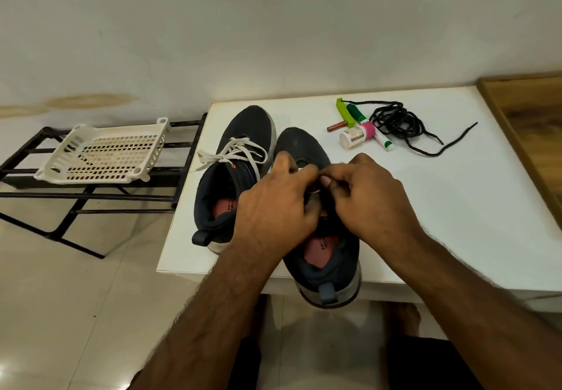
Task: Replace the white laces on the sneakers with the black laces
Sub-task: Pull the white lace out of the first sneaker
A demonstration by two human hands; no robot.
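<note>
Two dark sneakers stand side by side on a white table [456, 207]. The left sneaker [237, 170] carries a tied white lace [234, 152]. The right sneaker [322, 256] has its heel over the table's front edge. Both my hands work over its tongue area. My left hand [273, 198] and my right hand [371, 195] pinch a white lace [314, 190], of which only a small bit shows between the fingers. A tangle of black laces [398, 125] lies at the back right of the table, untouched.
Small items lie beside the black laces: a green clip [345, 113], a green tube [355, 113], a white bottle with a pink label [355, 137] and a brown vial [336, 126]. A white plastic basket [103, 155] rests on a black metal rack [91, 195] to the left.
</note>
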